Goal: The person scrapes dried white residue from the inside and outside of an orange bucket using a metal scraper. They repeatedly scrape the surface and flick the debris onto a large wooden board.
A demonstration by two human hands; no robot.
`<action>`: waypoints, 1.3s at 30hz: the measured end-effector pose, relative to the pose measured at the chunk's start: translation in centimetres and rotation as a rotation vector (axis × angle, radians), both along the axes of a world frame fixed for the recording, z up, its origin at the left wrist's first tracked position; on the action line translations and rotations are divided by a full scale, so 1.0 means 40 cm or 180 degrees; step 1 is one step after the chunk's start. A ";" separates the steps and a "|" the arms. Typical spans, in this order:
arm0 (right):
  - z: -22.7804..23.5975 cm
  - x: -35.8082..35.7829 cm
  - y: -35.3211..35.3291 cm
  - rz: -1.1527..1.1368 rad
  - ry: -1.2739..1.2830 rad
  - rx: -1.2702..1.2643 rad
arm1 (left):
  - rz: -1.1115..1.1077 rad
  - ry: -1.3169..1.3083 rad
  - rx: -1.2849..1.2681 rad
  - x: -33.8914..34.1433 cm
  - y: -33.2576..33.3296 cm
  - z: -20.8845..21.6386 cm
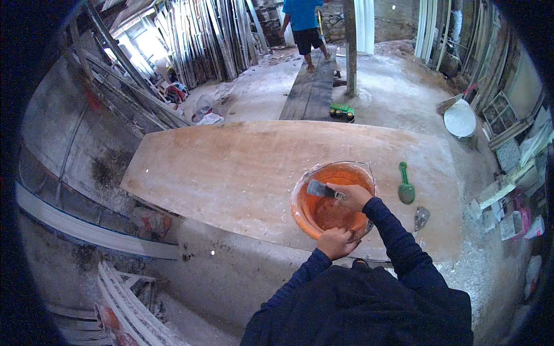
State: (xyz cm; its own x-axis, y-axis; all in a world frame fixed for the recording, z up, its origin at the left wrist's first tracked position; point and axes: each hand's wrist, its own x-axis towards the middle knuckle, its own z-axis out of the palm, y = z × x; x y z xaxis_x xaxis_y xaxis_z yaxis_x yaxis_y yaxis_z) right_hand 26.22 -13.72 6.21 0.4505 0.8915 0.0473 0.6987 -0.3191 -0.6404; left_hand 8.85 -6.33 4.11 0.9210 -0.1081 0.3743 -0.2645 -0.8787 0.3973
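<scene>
An orange bucket (310,226) stands on the wooden board (225,173) in front of me, its inside smeared with whitish residue. My left hand (337,243) is closed over the bucket's near rim. Over the bucket's mouth, my right hand (353,196) grips a putty knife (319,188) by its handle, the wide grey blade pointing left. The thin wire handle of the bucket rests along its far right side. To the right of the bucket lie a green plastic scoop (406,193) and a second scraper (422,217) caked with whitish material.
A person (304,23) in a blue shirt walks on a dark plank (309,92) beyond the board. A green toy truck (341,112) sits by the plank, near a post (350,52). At right are a white basin (460,119) and a window frame (500,112); white moldings (130,305) stand lower left.
</scene>
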 end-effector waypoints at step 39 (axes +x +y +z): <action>-0.002 -0.324 -0.334 -0.3901 0.1226 0.1827 | 0.3482 0.1033 0.1762 -0.209 1.497 -0.049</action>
State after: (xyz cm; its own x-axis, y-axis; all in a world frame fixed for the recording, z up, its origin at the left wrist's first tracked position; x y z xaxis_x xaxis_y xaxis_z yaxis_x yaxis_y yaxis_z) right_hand 13.26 -27.08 6.15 0.9843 -0.1724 -0.0369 -0.0752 -0.2216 -0.9722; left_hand 0.48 53.54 2.14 0.6686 0.6953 0.2637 0.7424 -0.6448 -0.1819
